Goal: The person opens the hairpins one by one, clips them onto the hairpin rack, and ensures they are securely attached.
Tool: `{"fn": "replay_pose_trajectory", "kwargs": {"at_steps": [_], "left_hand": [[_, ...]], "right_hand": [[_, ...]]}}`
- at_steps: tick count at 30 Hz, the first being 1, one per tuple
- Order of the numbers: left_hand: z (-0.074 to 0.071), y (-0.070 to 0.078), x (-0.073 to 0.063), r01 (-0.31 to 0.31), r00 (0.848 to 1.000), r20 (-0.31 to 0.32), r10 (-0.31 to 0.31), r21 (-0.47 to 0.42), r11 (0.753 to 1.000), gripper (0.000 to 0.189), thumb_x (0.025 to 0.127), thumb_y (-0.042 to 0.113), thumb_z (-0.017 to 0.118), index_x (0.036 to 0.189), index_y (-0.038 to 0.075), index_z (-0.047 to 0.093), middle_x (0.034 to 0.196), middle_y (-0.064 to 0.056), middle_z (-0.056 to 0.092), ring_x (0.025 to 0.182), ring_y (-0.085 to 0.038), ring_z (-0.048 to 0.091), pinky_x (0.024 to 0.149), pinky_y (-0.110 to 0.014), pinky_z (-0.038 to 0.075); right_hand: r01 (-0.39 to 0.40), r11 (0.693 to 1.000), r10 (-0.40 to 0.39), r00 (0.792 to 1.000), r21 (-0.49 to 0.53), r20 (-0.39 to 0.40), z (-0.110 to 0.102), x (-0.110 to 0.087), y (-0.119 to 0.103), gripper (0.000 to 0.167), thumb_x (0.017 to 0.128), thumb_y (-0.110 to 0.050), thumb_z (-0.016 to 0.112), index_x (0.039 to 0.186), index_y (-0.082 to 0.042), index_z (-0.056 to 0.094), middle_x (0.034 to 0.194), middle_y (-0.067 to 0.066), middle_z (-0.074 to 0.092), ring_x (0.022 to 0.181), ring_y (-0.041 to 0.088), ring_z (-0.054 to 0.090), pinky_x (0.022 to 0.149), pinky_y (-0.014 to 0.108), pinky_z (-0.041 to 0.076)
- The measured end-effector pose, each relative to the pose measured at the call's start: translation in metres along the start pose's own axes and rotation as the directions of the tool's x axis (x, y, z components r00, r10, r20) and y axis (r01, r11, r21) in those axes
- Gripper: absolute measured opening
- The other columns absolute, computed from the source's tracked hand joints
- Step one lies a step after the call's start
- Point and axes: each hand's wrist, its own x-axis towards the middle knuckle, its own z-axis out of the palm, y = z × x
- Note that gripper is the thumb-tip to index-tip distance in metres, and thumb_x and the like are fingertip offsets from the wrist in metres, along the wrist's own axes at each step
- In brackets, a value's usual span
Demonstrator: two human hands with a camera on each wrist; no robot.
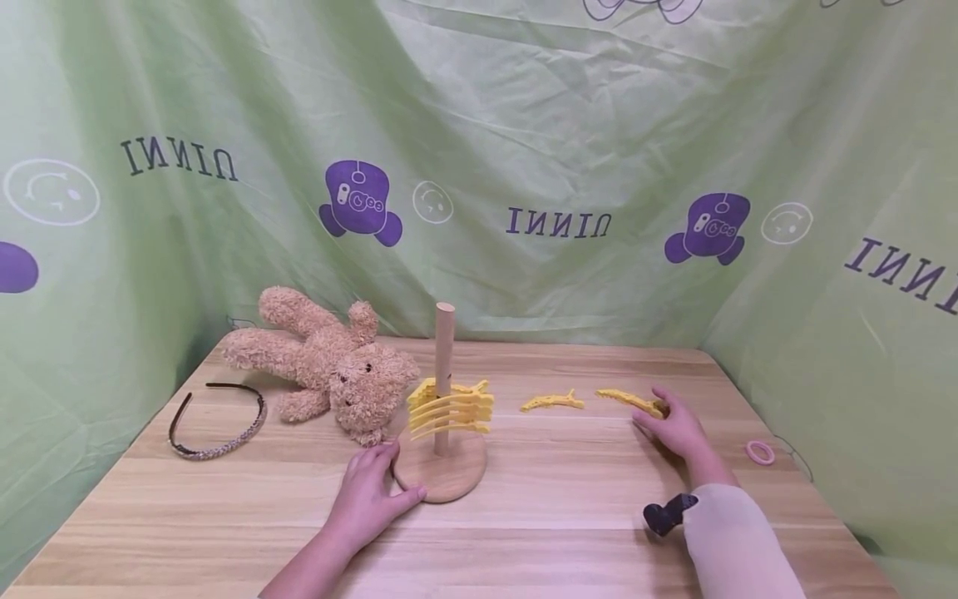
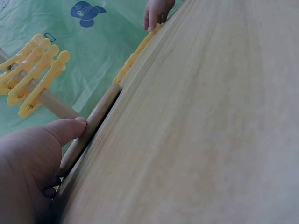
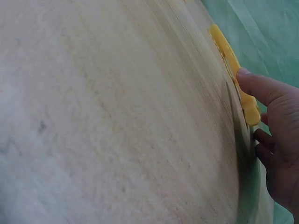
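My left hand [image 1: 368, 492] grips the edge of the round base of a wooden stand [image 1: 449, 478]; in the left wrist view the thumb lies on the base's rim. Several yellow hair clips [image 1: 452, 412] are clamped on the stand's upright post, one above another. On the right, my right hand [image 1: 677, 428] pinches the end of another yellow hair clip [image 3: 233, 65] between thumb and fingers, low over the tabletop. One more yellow hair clip [image 1: 552, 402] lies on the table between the stand and this hand.
A tan teddy bear [image 1: 322, 358] lies on its side left of the stand, its head close to the base. Farther left is a beaded headband [image 1: 224, 449]. A pink ring [image 1: 759, 452] lies near the right edge. Green printed cloth [image 1: 561, 150] hangs behind the wooden table [image 1: 554, 532].
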Motion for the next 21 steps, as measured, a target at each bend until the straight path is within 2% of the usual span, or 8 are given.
{"fn": "replay_pose_trajectory", "kwargs": {"at_steps": [4,11,16,21], "left_hand": [[0.0005,-0.0004,-0.0003,-0.006,1.0,-0.004,0.006,0.0,1.0,0.087,0.071,0.046,0.083,0.135,-0.006,0.053,0.135,-0.023,0.054,0.13,-0.041,0.044,0.111,-0.058,0.036],[0.0013,-0.0006,-0.0005,-0.012,1.0,-0.014,0.012,0.0,1.0,0.087,0.071,0.046,0.083,0.135,-0.006,0.053,0.135,-0.023,0.054,0.129,-0.041,0.044,0.111,-0.058,0.037],[0.0008,-0.0002,-0.0007,-0.007,1.0,-0.009,0.007,-0.001,1.0,0.087,0.071,0.046,0.083,0.135,-0.006,0.053,0.135,-0.023,0.054,0.129,-0.041,0.044,0.111,-0.058,0.037],[0.0002,0.0003,-0.0011,-0.006,1.0,-0.01,0.006,0.003,1.0,0.087,0.071,0.046,0.083,0.135,-0.005,0.053,0.135,-0.023,0.054,0.128,-0.04,0.045,0.11,-0.057,0.038]], "right_hand": [[-0.025,1.0,0.025,1.0,-0.015,0.002,-0.0017,0.0019,0.0025,0.082,0.096,-0.034,0.06,0.152,0.007,0.017,0.15,0.04,0.023,0.138,0.055,0.024,0.117,0.063,0.021],[-0.003,0.997,0.003,1.0,-0.074,-0.004,-0.0043,0.0024,0.0056,0.066,0.098,-0.018,0.054,0.147,0.015,0.024,0.148,0.04,0.028,0.137,0.055,0.025,0.116,0.063,0.021],[-0.02,0.994,0.018,1.0,-0.107,-0.017,-0.0045,0.0027,0.0082,0.063,0.098,-0.02,0.056,0.145,0.014,0.029,0.146,0.039,0.032,0.136,0.054,0.029,0.115,0.063,0.024],[0.004,0.989,-0.009,0.999,-0.15,-0.038,-0.0038,0.0021,0.0092,0.061,0.097,-0.023,0.059,0.141,0.013,0.037,0.141,0.039,0.039,0.131,0.055,0.035,0.112,0.064,0.029]]}}
